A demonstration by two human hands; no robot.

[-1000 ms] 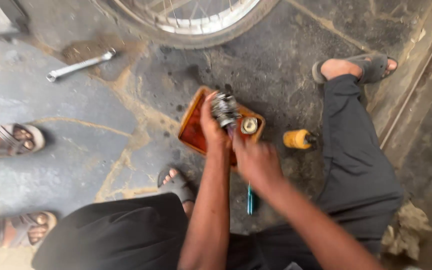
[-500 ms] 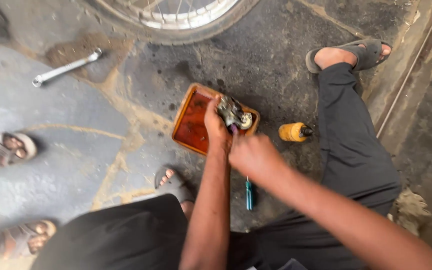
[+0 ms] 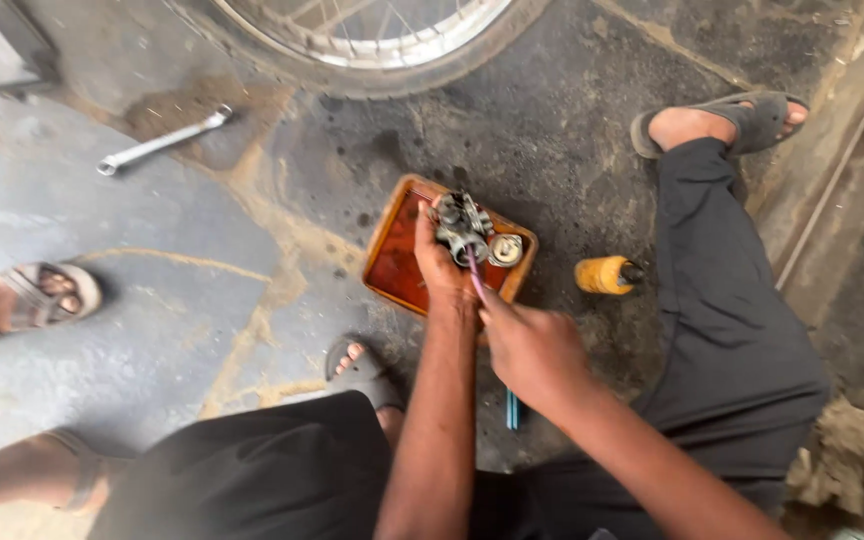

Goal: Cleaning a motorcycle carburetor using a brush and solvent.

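My left hand point(image 3: 440, 265) grips a small grey metal carburettor point(image 3: 462, 229) over an orange rectangular tray point(image 3: 399, 262) on the stone floor. My right hand point(image 3: 527, 348) is closed around a thin tool with a purple shaft point(image 3: 475, 275), whose tip reaches up to the underside of the carburettor. A round metal cap point(image 3: 505, 250) sits in the tray just right of the part. A blue-handled tool point(image 3: 512, 410) lies on the floor below my right hand, mostly hidden by it.
A yellow can point(image 3: 607, 274) lies right of the tray. A silver wrench point(image 3: 159, 141) lies at upper left. A spoked wheel's tyre point(image 3: 362, 70) spans the top. My sandalled feet point(image 3: 720, 122) flank the tray; another person's sandalled foot point(image 3: 27, 297) is at left.
The view has shifted, so the tray and hands sit lower and further right in frame. My right hand has drawn back slightly from the carburettor, showing the thin purple shaft between them.
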